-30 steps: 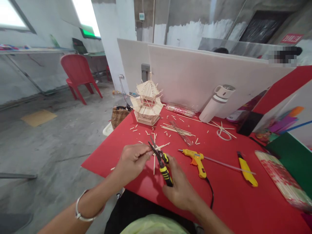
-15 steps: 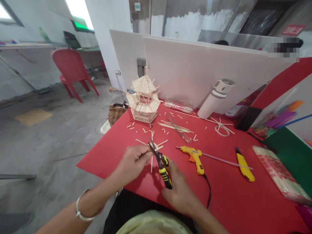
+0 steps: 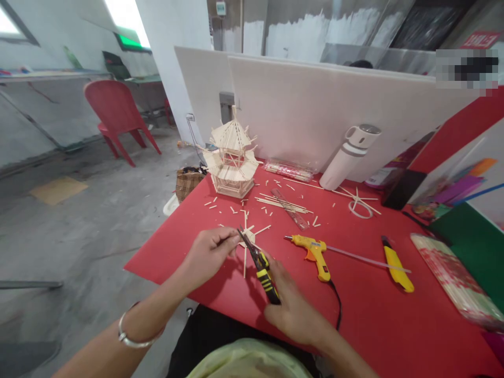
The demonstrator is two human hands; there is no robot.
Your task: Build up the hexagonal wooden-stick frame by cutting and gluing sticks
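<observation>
A: What is the right hand (image 3: pixel 291 304) doing?

B: It is gripping the black-and-yellow handles of the scissors (image 3: pixel 268 286), left of the glue gun (image 3: pixel 314 248) and a little nearer the person. The 2 blades are lying almost together, leaving only a narrow opening at most.

A: And the left hand (image 3: pixel 210 252)?

B: It is hovering farther left of the glue gun, its fingertips closing in a narrow pinch right by the tips of the blades. Whether they are holding a bit of stick, nobody is telling from this view; it is too small and partly hidden.

A: Where is the stick star (image 3: pixel 250 234) lying?

B: On the red table (image 3: pixel 374 325), left of the glue gun, behind the scissors. Its arms are spreading out from a filled-in middle, and the blades are covering part of it.

A: What else is surrounding the glue gun?

B: A clear ruler (image 3: pixel 290 209) is lying just beyond it, crossing some loose sticks (image 3: pixel 271 201). The stick pagoda (image 3: pixel 232 170) is standing beyond it to the left, showing 2 roofs. A white flask (image 3: pixel 346 163) is standing beyond it to the right. A glue stick (image 3: pixel 354 254) is poking out of its back, reaching across the yellow knife (image 3: pixel 397 270) on the right. Farther right, a pack of sticks (image 3: pixel 452 278) is lying.
</observation>
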